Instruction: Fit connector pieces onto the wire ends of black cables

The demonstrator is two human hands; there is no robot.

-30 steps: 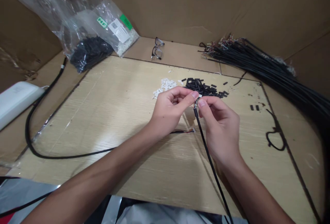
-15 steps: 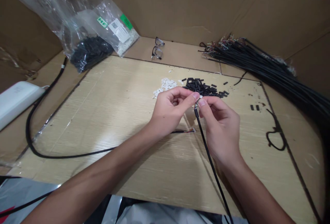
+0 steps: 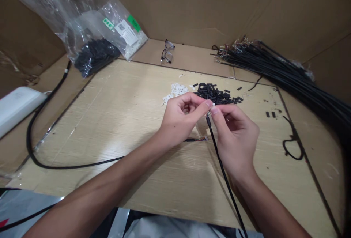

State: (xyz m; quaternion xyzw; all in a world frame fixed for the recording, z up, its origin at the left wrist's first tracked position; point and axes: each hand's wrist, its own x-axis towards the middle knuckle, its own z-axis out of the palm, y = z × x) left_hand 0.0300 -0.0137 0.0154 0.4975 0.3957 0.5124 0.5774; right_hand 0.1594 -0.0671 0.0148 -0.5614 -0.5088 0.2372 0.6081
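The left hand [image 3: 180, 118] pinches a white plug [image 3: 213, 104]; the right hand [image 3: 236, 135] pinches the thin wires [image 3: 208, 113] of a black cable [image 3: 221, 166] crossing the tabletop's [image 3: 175, 194] near edge. This end seems unfinished; another plugged end [image 3: 202, 139] looks done. Bare-ended cables [image 3: 271, 64] lie past the far right corner.

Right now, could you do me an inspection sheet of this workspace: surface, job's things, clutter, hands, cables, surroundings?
Surface: pale board, dark specks at right.
Job's things: black cable, held by its wired end; small white piece beside that end.
Clutter: white pieces and black pieces piled toward the board's far edge; glasses behind it.
Hands: left hand and right hand both pinch the wired end; exact grip hidden.
Cables: second cable curving in from the left, under the left forearm; cable bundle at far right.
Surroundings: cardboard walls; clear plastic bags, far left; white casing, left edge.
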